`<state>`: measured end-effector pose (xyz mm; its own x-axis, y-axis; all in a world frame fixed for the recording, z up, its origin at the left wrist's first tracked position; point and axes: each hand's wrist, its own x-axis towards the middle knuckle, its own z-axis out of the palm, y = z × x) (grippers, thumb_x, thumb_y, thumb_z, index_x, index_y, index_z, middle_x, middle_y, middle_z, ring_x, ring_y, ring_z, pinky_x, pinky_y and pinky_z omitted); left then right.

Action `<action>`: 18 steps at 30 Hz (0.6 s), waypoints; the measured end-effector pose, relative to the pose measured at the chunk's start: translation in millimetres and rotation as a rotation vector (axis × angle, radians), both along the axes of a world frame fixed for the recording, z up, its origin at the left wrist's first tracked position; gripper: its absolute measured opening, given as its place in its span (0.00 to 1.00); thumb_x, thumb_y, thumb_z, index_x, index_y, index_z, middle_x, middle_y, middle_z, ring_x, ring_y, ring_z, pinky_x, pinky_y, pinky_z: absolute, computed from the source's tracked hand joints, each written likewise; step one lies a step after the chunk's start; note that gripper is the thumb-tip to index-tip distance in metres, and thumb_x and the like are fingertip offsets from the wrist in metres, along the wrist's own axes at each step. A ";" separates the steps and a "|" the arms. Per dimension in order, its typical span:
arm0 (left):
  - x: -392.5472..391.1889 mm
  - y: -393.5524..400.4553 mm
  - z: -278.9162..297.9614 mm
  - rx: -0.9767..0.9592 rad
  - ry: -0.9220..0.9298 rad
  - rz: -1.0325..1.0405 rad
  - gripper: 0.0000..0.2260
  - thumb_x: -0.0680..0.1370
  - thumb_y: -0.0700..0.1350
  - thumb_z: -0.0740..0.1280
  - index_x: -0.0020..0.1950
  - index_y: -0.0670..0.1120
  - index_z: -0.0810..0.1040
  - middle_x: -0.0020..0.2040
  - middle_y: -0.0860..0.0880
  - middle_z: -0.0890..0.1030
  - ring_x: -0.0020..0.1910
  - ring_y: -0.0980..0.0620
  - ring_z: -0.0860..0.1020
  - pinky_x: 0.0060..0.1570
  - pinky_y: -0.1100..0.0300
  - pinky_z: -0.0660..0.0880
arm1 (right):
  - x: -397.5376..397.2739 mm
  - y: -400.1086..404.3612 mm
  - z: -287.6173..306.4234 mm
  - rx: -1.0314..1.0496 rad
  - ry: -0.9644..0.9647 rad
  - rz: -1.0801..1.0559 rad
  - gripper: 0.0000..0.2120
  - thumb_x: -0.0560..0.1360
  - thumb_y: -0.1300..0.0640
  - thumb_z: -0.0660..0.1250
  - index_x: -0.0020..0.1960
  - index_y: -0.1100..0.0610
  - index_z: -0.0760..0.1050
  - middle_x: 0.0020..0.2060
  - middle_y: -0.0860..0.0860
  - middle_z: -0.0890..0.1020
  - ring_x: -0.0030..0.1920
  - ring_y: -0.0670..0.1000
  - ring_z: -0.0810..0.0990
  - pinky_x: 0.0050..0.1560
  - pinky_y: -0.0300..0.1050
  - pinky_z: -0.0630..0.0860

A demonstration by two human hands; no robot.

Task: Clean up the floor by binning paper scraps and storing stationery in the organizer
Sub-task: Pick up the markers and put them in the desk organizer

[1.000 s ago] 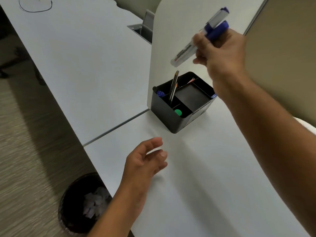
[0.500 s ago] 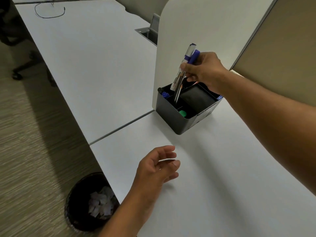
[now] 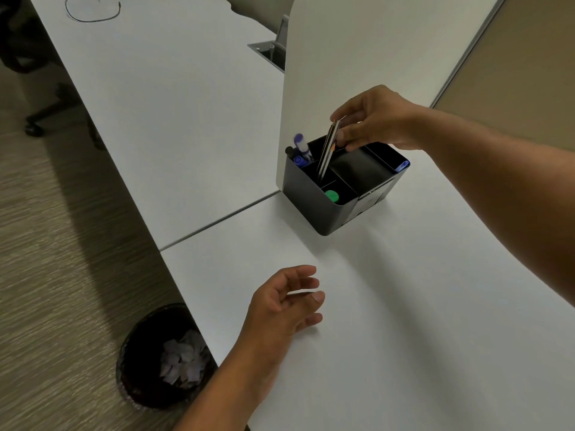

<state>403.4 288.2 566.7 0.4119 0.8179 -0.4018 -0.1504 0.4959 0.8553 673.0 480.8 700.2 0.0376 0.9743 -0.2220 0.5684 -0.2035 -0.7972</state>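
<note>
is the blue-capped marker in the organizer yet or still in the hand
In. The marker stands in the organizer's back-left compartment, blurred, cap up. The right hand above is empty of it, fingers near the pencils.

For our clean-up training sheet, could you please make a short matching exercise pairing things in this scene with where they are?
Things:
1. paper scraps
2. green cap
3. left hand
4. right hand

Places:
A. above the organizer
B. near front compartment
C. in the bin on the floor
D. open over the desk

Pairs: 1-C, 2-B, 3-D, 4-A
</note>
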 end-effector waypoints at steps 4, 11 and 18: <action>-0.9 -2.4 1.0 -0.005 -0.003 0.005 0.13 0.73 0.43 0.77 0.56 0.56 0.86 0.54 0.51 0.86 0.50 0.53 0.85 0.55 0.51 0.84 | -2.5 -4.5 1.0 0.076 -0.053 -0.055 0.17 0.75 0.65 0.75 0.63 0.65 0.81 0.49 0.59 0.88 0.46 0.54 0.90 0.44 0.41 0.87; -24.3 -1.5 3.1 0.007 -0.032 0.064 0.12 0.77 0.39 0.75 0.56 0.55 0.86 0.54 0.50 0.86 0.54 0.48 0.86 0.55 0.50 0.84 | -32.5 -52.9 6.8 0.456 0.098 -0.517 0.08 0.79 0.65 0.71 0.58 0.61 0.81 0.49 0.57 0.86 0.46 0.54 0.89 0.48 0.43 0.86; -104.3 -12.6 -6.2 0.043 -0.168 0.250 0.15 0.74 0.35 0.70 0.57 0.49 0.86 0.53 0.47 0.85 0.53 0.46 0.86 0.52 0.53 0.83 | -181.8 -186.4 -32.0 0.701 0.121 -0.359 0.04 0.80 0.60 0.70 0.55 0.57 0.80 0.45 0.50 0.86 0.44 0.49 0.88 0.46 0.38 0.84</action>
<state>299.1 275.6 560.5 0.2530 0.9172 -0.3077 -0.4047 0.3892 0.8275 491.3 294.4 668.2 0.3903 0.8214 0.4160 0.4648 0.2142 -0.8591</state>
